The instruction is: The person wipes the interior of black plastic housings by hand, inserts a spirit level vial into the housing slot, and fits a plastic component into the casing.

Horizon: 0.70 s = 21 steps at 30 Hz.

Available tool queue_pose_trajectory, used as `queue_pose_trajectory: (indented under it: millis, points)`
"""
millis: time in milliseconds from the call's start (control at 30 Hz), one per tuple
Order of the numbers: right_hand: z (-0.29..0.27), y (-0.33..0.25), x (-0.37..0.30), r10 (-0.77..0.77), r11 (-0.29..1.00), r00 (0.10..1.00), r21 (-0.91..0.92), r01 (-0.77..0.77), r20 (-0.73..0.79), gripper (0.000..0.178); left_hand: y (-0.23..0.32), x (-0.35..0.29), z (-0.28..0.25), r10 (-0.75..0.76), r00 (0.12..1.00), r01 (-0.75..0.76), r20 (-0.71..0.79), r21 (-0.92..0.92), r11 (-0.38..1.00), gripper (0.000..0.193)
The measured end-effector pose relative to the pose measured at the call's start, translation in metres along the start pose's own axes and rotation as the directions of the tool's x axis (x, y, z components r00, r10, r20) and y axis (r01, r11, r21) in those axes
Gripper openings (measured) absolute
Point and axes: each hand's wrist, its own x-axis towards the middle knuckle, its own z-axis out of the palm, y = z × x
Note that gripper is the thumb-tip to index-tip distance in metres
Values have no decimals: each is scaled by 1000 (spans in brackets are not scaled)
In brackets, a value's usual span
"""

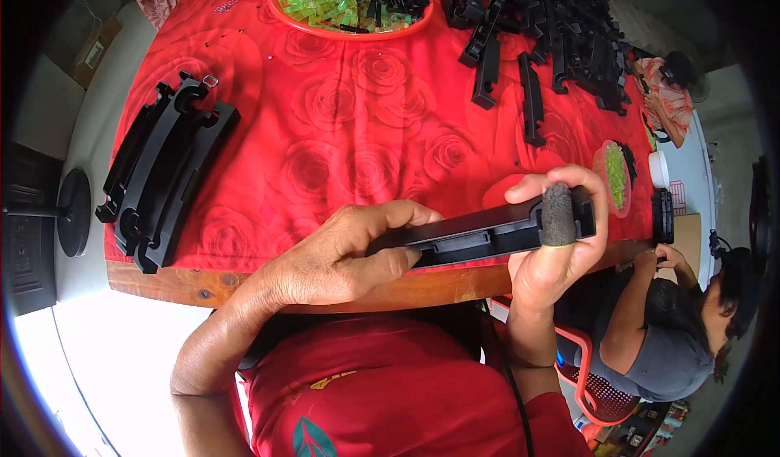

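Observation:
Between my two hands, just above the table's near edge, is a long black plastic housing (pixel 479 242) with an open channel along the side toward me. My left hand (pixel 357 250) grips its left end, thumb on the near side and fingers over the top. At the right end, my right hand (pixel 561 229) wraps round it, the thumb in a dark grey foam sleeve (pixel 558 216) pressed against the end. Further left on the table, several similar black housings (pixel 175 177) lie side by side.
An orange-rimmed basin (pixel 349 31) of yellow-green and black small parts stands at the back. Right of it spreads a heap of black housings (pixel 544 26). A pink tray (pixel 615 181) of green pieces sits at the right edge. A person (pixel 650 327) sits close by on the right.

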Motion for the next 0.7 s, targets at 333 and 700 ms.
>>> queue_pose_trajectory:
  millis: [333, 700]
  points:
    - [-4, 1, 1, -4, 1000, 1000, 9, 4, -4, 12, -17, 6, 10, 148, 987, -142, -62, 101, 985, 23]
    - [-6, 2, -3, -47, 997, 999, 67, 49, -19, 19, -5, 1, 13, 181, 983, -179, -7, 131, 975, 24]
